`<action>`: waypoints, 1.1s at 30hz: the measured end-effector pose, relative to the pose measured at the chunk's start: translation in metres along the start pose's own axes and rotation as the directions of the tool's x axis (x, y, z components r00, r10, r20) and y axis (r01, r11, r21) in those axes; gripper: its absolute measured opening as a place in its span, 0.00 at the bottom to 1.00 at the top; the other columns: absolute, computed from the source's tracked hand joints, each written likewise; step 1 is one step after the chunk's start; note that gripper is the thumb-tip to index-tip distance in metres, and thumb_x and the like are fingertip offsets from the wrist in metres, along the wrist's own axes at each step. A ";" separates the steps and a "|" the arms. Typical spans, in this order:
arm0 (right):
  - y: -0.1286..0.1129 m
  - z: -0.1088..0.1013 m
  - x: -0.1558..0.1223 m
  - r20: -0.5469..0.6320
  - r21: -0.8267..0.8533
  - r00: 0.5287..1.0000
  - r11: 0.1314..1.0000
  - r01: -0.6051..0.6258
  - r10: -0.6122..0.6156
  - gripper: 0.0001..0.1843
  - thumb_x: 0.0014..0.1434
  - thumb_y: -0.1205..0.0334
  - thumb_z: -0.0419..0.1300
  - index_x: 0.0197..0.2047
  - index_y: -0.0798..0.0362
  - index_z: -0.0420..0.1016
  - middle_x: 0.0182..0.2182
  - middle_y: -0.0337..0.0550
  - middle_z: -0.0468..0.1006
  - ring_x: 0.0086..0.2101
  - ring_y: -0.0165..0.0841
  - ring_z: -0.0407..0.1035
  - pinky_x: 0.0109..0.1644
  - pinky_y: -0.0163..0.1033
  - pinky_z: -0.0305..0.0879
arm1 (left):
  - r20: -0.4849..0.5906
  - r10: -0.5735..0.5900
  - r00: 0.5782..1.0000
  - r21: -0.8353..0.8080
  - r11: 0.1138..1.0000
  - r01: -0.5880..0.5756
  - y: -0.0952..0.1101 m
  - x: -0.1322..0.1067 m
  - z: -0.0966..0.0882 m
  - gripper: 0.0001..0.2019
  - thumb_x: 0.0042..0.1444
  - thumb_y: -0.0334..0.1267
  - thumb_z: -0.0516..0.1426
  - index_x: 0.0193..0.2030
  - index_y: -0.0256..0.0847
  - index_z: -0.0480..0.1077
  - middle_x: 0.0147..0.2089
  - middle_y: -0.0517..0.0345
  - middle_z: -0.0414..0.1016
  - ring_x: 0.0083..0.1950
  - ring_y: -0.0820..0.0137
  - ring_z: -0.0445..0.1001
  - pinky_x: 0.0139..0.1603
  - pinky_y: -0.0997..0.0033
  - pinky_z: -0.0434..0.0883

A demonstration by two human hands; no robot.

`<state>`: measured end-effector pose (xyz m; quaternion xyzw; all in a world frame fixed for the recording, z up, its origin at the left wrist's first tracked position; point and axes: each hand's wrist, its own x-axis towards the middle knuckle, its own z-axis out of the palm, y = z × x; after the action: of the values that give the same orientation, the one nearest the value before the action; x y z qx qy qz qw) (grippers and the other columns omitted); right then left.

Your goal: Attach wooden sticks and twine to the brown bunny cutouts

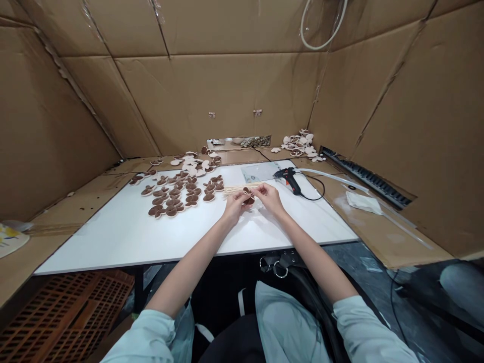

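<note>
Two hands pinch one little brown piece

The left hand (235,204) pinches a brown piece (250,200) by its left side, with thumb and fingers close together. The right hand (269,197) has its fingertips pressed together at the other edge. The fingers hide a lot, so I cannot tell if the right hand pinches a stick too. The piece is just right of the middle of the frame, up over the bench (113,242). Two hands probably keep such a small thing from turning.

Just behind the hands lie thin pale sticks (229,191), maybe put there so they are easy to reach. To the right, a black glue gun (289,177) rests with its nose over a clear sheet (257,173). I think the sheet is there to catch drips.

Left of the middle, lots of brown shapes (172,194) lie in loose rows, most with the brown side up. They look spread out so each one is easy to pick up. Behind them is a messy heap of pale shapes (192,165). Another pale heap (300,143) sits in the upper right, perhaps to be out of the way.
</note>
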<state>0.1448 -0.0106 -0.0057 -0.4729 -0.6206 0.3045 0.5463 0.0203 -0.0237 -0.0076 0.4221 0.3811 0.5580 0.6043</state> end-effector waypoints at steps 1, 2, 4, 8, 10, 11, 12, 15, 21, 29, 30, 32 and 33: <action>0.000 0.000 0.000 -0.007 0.017 1.000 1.000 -0.010 0.010 0.12 0.45 0.53 0.58 0.24 0.54 0.67 0.22 0.37 0.71 0.24 0.28 0.63 0.31 0.35 0.60 | 0.007 0.000 1.000 0.013 1.000 0.000 0.000 0.000 0.000 0.10 0.34 0.38 0.62 0.21 0.34 0.67 0.21 0.60 0.67 0.25 0.76 0.67 0.22 0.78 0.66; 0.001 -0.001 0.001 -0.004 0.036 1.000 0.999 -0.020 0.020 0.12 0.45 0.52 0.58 0.25 0.54 0.68 0.23 0.38 0.72 0.24 0.28 0.63 0.30 0.34 0.61 | 0.015 0.000 1.000 0.023 1.000 0.000 0.000 -0.001 0.001 0.11 0.34 0.38 0.62 0.20 0.35 0.67 0.21 0.60 0.67 0.26 0.76 0.67 0.22 0.78 0.66; 0.002 -0.001 0.002 0.032 0.066 0.999 0.997 -0.033 0.031 0.13 0.45 0.52 0.57 0.26 0.54 0.69 0.24 0.39 0.72 0.23 0.28 0.63 0.27 0.34 0.60 | 0.026 -0.001 1.000 0.035 0.999 0.000 -0.001 -0.001 0.001 0.11 0.33 0.39 0.62 0.21 0.35 0.66 0.21 0.60 0.67 0.26 0.75 0.68 0.22 0.77 0.66; 0.005 -0.002 0.003 0.093 0.092 0.995 0.994 -0.052 0.044 0.14 0.44 0.51 0.58 0.24 0.55 0.71 0.21 0.39 0.72 0.21 0.28 0.62 0.24 0.33 0.59 | 0.040 0.006 0.999 0.076 0.997 -0.009 -0.002 -0.002 0.001 0.11 0.33 0.39 0.61 0.22 0.35 0.66 0.21 0.61 0.66 0.25 0.74 0.68 0.21 0.77 0.66; 0.006 -0.002 0.004 0.094 0.100 0.995 0.994 -0.045 0.036 0.14 0.43 0.51 0.58 0.23 0.55 0.71 0.20 0.39 0.71 0.20 0.27 0.62 0.24 0.33 0.60 | 0.048 0.003 0.999 0.103 0.995 -0.008 -0.001 -0.002 0.001 0.11 0.34 0.38 0.61 0.25 0.35 0.66 0.21 0.61 0.66 0.24 0.74 0.68 0.20 0.76 0.66; 0.006 -0.002 0.004 0.097 0.102 0.995 0.994 -0.038 0.028 0.14 0.43 0.51 0.58 0.22 0.55 0.70 0.19 0.38 0.71 0.20 0.27 0.62 0.25 0.34 0.60 | 0.046 -0.001 0.999 0.110 0.994 -0.004 -0.001 -0.003 0.001 0.12 0.35 0.38 0.61 0.27 0.36 0.66 0.21 0.62 0.66 0.24 0.74 0.68 0.21 0.76 0.66; 0.006 -0.002 0.004 0.101 0.104 0.995 0.994 -0.030 0.019 0.14 0.43 0.51 0.58 0.22 0.55 0.70 0.19 0.38 0.71 0.20 0.26 0.61 0.25 0.34 0.59 | 0.037 -0.004 0.999 0.110 0.994 -0.001 -0.001 -0.003 0.001 0.13 0.35 0.37 0.61 0.29 0.37 0.65 0.20 0.63 0.66 0.24 0.74 0.68 0.21 0.76 0.66; 0.006 -0.002 0.004 0.108 0.115 0.994 0.993 -0.014 0.002 0.14 0.43 0.51 0.59 0.22 0.55 0.70 0.18 0.38 0.70 0.20 0.26 0.61 0.26 0.34 0.59 | 0.014 -0.012 1.000 0.095 0.995 0.010 0.000 -0.004 0.001 0.19 0.34 0.35 0.61 0.36 0.40 0.62 0.19 0.68 0.64 0.22 0.74 0.68 0.20 0.76 0.66; 0.006 -0.002 0.004 0.138 0.134 0.990 0.991 -0.022 0.004 0.15 0.43 0.49 0.59 0.21 0.55 0.69 0.17 0.37 0.69 0.20 0.26 0.60 0.25 0.34 0.58 | 0.062 -0.006 0.998 0.083 0.997 0.001 0.001 -0.003 0.000 0.21 0.33 0.34 0.60 0.38 0.40 0.61 0.20 0.68 0.66 0.21 0.75 0.68 0.21 0.77 0.65; 0.002 -0.004 0.004 0.187 0.161 0.982 0.987 -0.010 -0.020 0.16 0.43 0.48 0.59 0.21 0.55 0.68 0.17 0.36 0.67 0.20 0.26 0.60 0.25 0.33 0.58 | 0.078 0.040 0.996 0.038 0.998 -0.043 0.000 -0.003 0.000 0.21 0.33 0.34 0.61 0.38 0.39 0.61 0.17 0.70 0.65 0.19 0.77 0.66 0.23 0.77 0.63; 0.001 -0.004 0.003 0.189 0.159 0.982 0.987 -0.008 -0.023 0.16 0.43 0.48 0.59 0.20 0.54 0.68 0.17 0.36 0.67 0.20 0.26 0.60 0.25 0.33 0.58 | 0.081 0.041 0.996 0.032 0.999 -0.044 -0.001 -0.003 0.000 0.21 0.33 0.34 0.61 0.38 0.39 0.61 0.17 0.70 0.65 0.19 0.77 0.66 0.23 0.77 0.63; 0.000 -0.004 0.003 0.190 0.148 0.981 0.989 -0.003 -0.025 0.17 0.44 0.48 0.58 0.21 0.54 0.68 0.17 0.36 0.68 0.20 0.26 0.60 0.25 0.33 0.58 | 0.087 0.042 0.995 0.023 0.999 -0.044 -0.001 -0.003 0.000 0.21 0.33 0.34 0.61 0.38 0.39 0.62 0.18 0.70 0.65 0.19 0.77 0.65 0.24 0.77 0.63; -0.001 -0.005 0.003 0.186 0.142 0.982 0.990 -0.002 -0.025 0.17 0.44 0.48 0.58 0.21 0.54 0.68 0.17 0.36 0.68 0.20 0.26 0.60 0.25 0.33 0.58 | 0.088 0.041 0.995 0.020 0.999 -0.043 -0.001 -0.003 0.001 0.21 0.33 0.35 0.61 0.38 0.39 0.62 0.18 0.69 0.66 0.20 0.77 0.66 0.24 0.77 0.63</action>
<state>0.1492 -0.0087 -0.0031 -0.3984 -0.6489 0.3879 0.5193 0.0209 -0.0263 -0.0082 0.4609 0.3514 0.5472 0.6039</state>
